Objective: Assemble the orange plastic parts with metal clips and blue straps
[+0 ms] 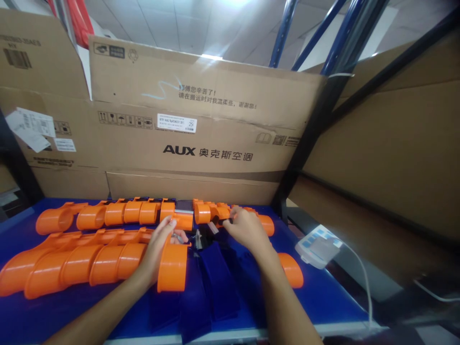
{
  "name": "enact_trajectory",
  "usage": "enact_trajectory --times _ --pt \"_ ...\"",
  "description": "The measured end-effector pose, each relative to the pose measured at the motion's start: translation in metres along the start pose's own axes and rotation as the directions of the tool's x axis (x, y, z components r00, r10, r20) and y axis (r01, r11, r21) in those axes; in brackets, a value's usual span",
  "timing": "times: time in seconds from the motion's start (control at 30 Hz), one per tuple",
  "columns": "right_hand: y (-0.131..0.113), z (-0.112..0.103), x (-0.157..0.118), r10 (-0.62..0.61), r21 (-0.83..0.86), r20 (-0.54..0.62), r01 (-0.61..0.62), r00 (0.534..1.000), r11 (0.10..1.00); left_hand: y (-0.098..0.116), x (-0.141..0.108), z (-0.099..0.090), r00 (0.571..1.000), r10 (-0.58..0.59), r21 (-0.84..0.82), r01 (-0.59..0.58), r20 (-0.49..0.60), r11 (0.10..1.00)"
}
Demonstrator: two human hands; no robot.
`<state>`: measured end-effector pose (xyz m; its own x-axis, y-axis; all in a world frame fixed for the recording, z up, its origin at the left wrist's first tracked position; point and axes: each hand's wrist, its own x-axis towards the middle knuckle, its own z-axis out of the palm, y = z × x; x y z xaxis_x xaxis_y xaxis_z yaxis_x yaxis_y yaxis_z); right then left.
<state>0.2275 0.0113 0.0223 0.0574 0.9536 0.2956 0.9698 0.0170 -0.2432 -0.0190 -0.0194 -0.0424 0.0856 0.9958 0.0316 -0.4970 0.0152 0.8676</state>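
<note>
My left hand (160,244) is closed in a grip among orange plastic parts, its thumb against an orange ring-shaped part (184,221). Just in front of that hand is another orange cylindrical part (172,268). Farther right, the fingers of my right hand (246,227) are bent together near a small dark piece; exactly what they hold is hidden. Between the hands lie a small metal clip-like piece (198,238) and dark blue strips (219,280). A dark grey ribbed piece (184,206) stands behind the left hand.
Two rows of orange cylindrical parts (77,261) line the left of the blue table (258,306). More orange parts (266,225) are at right, with one (291,269) nearer me. A white device (318,245) with a cable sits right. Cardboard panels (215,129) stand behind.
</note>
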Motion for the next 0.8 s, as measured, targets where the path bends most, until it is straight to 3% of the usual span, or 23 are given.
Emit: enact_trajectory --times 0.1,0.23,0.3,0.37,0.8 --pt "-0.004 -0.003 -0.002 -0.023 0.259 -0.089 0.045 0.996 0.965 -0.002 0.001 -0.001 1.000 -0.009 -0.006 0.009 -0.005 1.000" --pt "-0.018 0.001 -0.009 -0.211 0.649 -0.165 0.267 0.963 0.712 -0.002 0.002 0.000 1.000 -0.014 0.008 0.014 -0.001 1.000" --pt "-0.025 0.006 -0.013 -0.294 0.728 -0.181 0.329 0.938 0.601 -0.002 0.001 0.001 1.000 0.000 0.014 0.000 -0.004 1.000" --pt "-0.030 0.011 -0.016 -0.342 0.755 -0.193 0.362 0.920 0.547 0.000 0.000 0.003 1.000 0.014 0.022 -0.014 0.002 1.000" --pt "-0.042 0.026 -0.021 -0.405 0.680 -0.212 0.432 0.889 0.592 -0.001 -0.004 0.006 0.997 0.054 0.094 -0.059 0.054 0.994"
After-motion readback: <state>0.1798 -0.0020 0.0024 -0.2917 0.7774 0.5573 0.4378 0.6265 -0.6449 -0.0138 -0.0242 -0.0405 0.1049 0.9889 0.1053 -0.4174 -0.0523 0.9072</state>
